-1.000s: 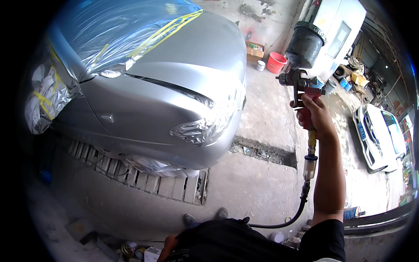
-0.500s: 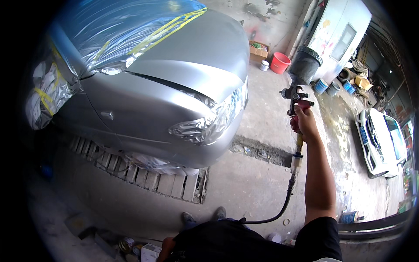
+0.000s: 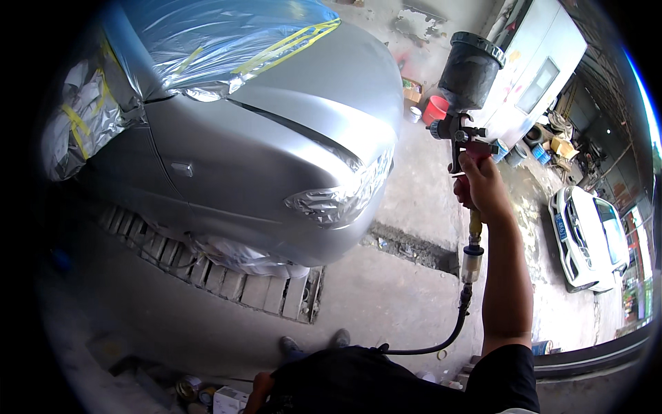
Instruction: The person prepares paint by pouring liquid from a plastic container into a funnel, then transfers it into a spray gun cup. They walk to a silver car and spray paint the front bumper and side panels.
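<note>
My right hand (image 3: 480,185) is closed round the red handle of a paint spray gun (image 3: 457,132), held up at the end of my stretched arm. A dark paint cup (image 3: 472,72) sits on top of the gun. Below the grip, a clear inline filter (image 3: 472,262) joins a black air hose (image 3: 452,338) that curves back to my body. Left of the gun stands a silver car (image 3: 276,152), apart from it. Crinkled foil masks its headlight (image 3: 331,201), and blue film (image 3: 227,48) edged with yellow tape covers its windscreen. Only a bit of my left arm shows; that hand is hidden.
Slatted boards (image 3: 238,286) lie beside the car over a floor channel, and an open trench (image 3: 414,250) runs ahead of its front. A red bucket (image 3: 435,110) stands by the wall. Farther right are paint cans (image 3: 518,153) and a white car (image 3: 589,238). Several cans (image 3: 187,388) sit at lower left.
The spray gun has risen and come a little left in the view, looking larger, with my right hand still round it. The whole scene has shifted slightly.
</note>
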